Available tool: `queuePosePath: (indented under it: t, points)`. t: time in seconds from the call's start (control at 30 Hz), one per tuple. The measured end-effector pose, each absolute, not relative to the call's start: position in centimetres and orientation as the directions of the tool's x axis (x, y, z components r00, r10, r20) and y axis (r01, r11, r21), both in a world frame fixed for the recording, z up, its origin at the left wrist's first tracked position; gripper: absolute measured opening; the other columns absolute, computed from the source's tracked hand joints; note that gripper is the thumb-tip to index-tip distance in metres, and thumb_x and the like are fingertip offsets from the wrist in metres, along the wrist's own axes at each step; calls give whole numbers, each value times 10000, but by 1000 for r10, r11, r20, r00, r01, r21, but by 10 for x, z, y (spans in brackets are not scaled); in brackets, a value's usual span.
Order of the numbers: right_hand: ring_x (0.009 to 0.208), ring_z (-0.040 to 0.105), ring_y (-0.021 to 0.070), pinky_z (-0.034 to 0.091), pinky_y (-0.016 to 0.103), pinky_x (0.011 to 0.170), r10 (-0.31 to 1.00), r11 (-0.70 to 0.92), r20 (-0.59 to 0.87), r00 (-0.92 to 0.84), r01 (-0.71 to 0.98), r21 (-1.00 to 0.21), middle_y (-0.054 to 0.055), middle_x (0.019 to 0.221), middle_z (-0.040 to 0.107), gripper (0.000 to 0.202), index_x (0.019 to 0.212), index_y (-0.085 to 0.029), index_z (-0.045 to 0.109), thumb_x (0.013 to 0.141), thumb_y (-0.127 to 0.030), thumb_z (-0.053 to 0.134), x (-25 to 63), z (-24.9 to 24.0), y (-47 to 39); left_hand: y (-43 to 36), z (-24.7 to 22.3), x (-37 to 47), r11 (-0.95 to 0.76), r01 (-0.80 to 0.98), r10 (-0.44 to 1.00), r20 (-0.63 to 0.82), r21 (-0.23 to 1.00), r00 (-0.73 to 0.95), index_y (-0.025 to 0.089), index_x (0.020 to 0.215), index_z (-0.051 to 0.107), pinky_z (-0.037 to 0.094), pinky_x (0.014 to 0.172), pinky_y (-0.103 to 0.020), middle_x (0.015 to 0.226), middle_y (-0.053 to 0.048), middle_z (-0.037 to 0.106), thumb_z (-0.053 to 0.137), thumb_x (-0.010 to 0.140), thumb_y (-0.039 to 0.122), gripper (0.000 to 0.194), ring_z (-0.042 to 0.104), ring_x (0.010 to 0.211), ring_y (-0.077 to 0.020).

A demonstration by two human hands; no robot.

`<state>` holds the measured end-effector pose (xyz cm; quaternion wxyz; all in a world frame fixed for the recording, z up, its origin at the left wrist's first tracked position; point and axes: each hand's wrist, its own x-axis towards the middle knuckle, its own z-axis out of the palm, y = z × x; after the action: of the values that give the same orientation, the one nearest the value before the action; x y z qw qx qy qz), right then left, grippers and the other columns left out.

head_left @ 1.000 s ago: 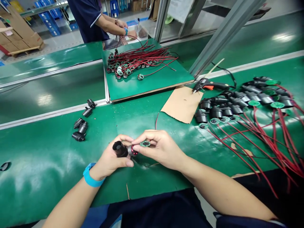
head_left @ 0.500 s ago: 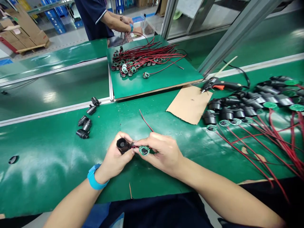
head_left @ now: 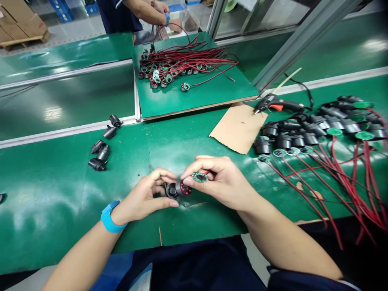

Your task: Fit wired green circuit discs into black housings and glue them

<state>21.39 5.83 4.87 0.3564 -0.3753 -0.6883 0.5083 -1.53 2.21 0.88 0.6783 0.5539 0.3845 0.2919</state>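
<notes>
In the head view, the left hand [head_left: 148,196] curls round a black part [head_left: 172,191] and the right hand [head_left: 222,180] pinches a red-dotted round piece [head_left: 186,188] and a green disc [head_left: 200,177], all above the surface [head_left: 169,149], so it looks like joining time, and the next move seems to need careful lining up.

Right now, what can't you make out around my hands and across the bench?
Head view: where the red wire runs past the circuit board, hidden by the right hand.
Head view: some fingertips of the left hand, hidden by the black housing.
Head view: a black part, cut off by the left edge.
Head view: any lettering on the glue gun, too small.
</notes>
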Motion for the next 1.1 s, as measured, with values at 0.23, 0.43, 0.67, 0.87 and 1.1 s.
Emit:
queuePosePath:
  t: [0.23, 0.43, 0.67, 0.87, 1.1]
  points:
    - [558, 424, 69, 316, 209, 502, 823, 304, 116, -556, 258, -917, -33, 664, 529, 122, 921, -188, 784, 900, -296, 733, 211, 39, 54, 21, 10, -12, 142, 74, 778, -158, 987, 608, 206, 1162, 606, 532, 903, -336, 1115, -80, 642, 716, 910, 286, 286, 639, 1010, -198]
    - [658, 551, 93, 427, 211, 599, 764, 432, 205, -612, 249, -867, 0, 793, 638, 160, 1070, -200, 746, 922, -246, 702, 214, 38, 54, 24, 4, -12, -28, 167, 821, -73, 986, 566, 238, 1147, 672, 507, 999, -349, 1259, -86, 595, 801, 835, 267, 339, 605, 1154, -232]
    - [653, 584, 97, 452, 221, 585, 798, 332, 110, -592, 279, -901, 5, 829, 691, 157, 1003, -189, 714, 986, -306, 611, 228, 48, 64, 26, 3, -19, -31, 258, 814, -125, 966, 567, 295, 1276, 680, 536, 915, -320, 1187, -76, 604, 755, 879, 319, 404, 625, 1051, -203]
    - [771, 619, 116, 486, 241, 704, 730, 398, 149, -668, 238, -886, 22, 911, 683, 164, 1094, -209, 718, 999, -250, 591, 220, 42, 62, 29, 5, -18, -137, 294, 794, -73, 946, 603, 279, 1195, 712, 496, 846, -267, 1072, -39, 636, 749, 887, 318, 312, 608, 966, -170]
    - [855, 640, 128, 501, 254, 761, 744, 432, 226, -629, 193, -881, 41, 958, 696, 161, 1093, -192, 710, 1006, -229, 580, 213, 37, 62, 30, 7, -19, -173, 322, 765, -79, 931, 639, 288, 1270, 688, 485, 864, -289, 1089, -50, 648, 739, 894, 322, 381, 605, 987, -192]
